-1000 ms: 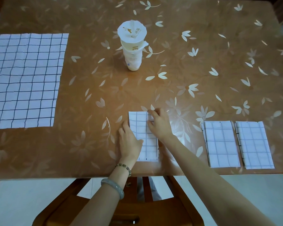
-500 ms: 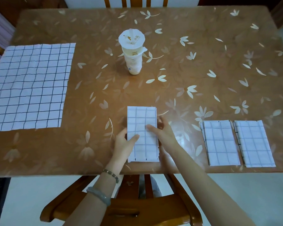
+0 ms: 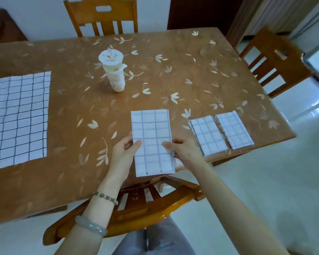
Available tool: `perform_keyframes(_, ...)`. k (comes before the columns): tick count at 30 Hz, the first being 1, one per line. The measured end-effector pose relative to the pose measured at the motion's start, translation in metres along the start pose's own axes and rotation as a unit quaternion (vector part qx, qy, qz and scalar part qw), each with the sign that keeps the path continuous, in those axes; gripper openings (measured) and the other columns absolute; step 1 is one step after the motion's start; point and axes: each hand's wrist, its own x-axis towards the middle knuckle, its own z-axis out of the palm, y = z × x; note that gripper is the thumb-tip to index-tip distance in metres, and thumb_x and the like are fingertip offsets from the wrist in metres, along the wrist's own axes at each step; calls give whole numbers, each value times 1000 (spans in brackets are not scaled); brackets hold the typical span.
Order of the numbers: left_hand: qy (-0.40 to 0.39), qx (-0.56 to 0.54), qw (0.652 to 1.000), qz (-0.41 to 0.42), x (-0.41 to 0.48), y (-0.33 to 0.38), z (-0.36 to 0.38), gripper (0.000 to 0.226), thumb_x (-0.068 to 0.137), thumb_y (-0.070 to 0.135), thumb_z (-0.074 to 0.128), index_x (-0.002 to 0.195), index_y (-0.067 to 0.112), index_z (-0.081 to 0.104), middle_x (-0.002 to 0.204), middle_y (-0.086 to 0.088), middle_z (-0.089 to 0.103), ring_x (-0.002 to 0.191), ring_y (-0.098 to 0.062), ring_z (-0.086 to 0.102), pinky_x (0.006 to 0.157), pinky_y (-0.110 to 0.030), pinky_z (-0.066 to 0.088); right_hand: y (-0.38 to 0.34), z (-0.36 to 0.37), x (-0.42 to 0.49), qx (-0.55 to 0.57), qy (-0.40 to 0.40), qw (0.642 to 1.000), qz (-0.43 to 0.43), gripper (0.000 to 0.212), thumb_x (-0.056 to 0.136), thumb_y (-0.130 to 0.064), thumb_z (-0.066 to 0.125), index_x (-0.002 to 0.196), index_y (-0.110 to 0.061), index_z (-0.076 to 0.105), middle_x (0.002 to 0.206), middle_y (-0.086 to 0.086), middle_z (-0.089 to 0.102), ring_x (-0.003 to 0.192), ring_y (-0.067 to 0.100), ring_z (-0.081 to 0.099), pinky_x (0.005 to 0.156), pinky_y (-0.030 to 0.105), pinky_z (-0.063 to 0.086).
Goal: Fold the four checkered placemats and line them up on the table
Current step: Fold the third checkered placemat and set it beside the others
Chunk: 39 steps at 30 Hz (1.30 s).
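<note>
A folded white checkered placemat (image 3: 152, 133) is held above the table's near edge, its lower end past the edge. My left hand (image 3: 124, 150) grips its left side with the thumb on top. My right hand (image 3: 183, 150) grips its right side the same way. Two more folded placemats (image 3: 208, 136) (image 3: 233, 129) lie side by side near the front right corner of the table. One unfolded checkered placemat (image 3: 18, 118) lies flat at the left.
The table (image 3: 173, 74) has a brown flower-patterned cover. A stack of white paper cups (image 3: 114, 70) stands in the middle. Wooden chairs stand at the far side (image 3: 101, 15), the right (image 3: 273, 63) and under the near edge (image 3: 136, 214).
The folded placemat was pressed flat on the table under both hands; now both hands hold it by its sides, lifted off the table. The camera has tilted up, showing more of the room.
</note>
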Motion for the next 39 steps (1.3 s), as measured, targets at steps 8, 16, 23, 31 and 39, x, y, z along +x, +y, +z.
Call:
perform_keyframes(8,-48,-11,999,-22,-31,19,52,8,89,1,62,94,5,68,97,-7,71,90,-17,69,78,-28,58,-19,-71,-72,-24,78,993,-84,16,78,-14,75,80,1,69,73,5,69,66,20,64,56,28,48)
perform_keyframes(16,-95,40,995,-12,-36,18,136,15,87,4,66,102,2,68,100,-11,72,93,-23,69,78,-31,55,-3,-154,-86,23,130,986,-100,16,80,-14,74,73,-1,68,58,-3,58,44,7,45,40,17,32)
perform_keyframes(23,-96,34,994,-44,-33,-1,263,5,87,1,65,89,5,67,81,-3,73,65,-11,69,54,-19,53,9,-277,-60,30,151,983,-98,19,76,-16,76,69,1,68,65,6,58,61,18,52,60,32,40)
perform_keyframes(31,-78,55,994,-52,-14,-25,385,12,85,3,68,97,3,66,93,-10,72,70,-11,70,64,-23,57,5,-407,-15,-15,140,988,-68,22,74,-21,76,75,1,69,66,6,62,63,19,54,62,34,43)
perform_keyframes(39,-34,53,994,-84,20,-39,435,8,87,0,64,90,6,69,89,-4,71,78,-15,69,61,-19,56,-1,-455,45,-30,115,993,-29,14,76,-15,76,76,-3,72,70,7,66,65,18,58,63,36,50)
